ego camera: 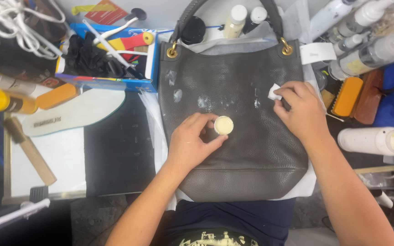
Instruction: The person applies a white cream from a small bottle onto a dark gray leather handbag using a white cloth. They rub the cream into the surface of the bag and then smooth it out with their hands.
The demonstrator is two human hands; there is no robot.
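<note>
Looking down from my head camera, I see a grey leather handbag [238, 118] lying flat in front of me, dotted with pale smears. My left hand [192, 143] pinches a small round jar of cream [223, 125], steadying it upright on the bag's middle. My right hand [299, 111] clenches a small white pad [274, 92] against the leather, far right, near a smear. Bottles [370, 139] crowd the right; a shoe insole [74, 111] lies left.
</note>
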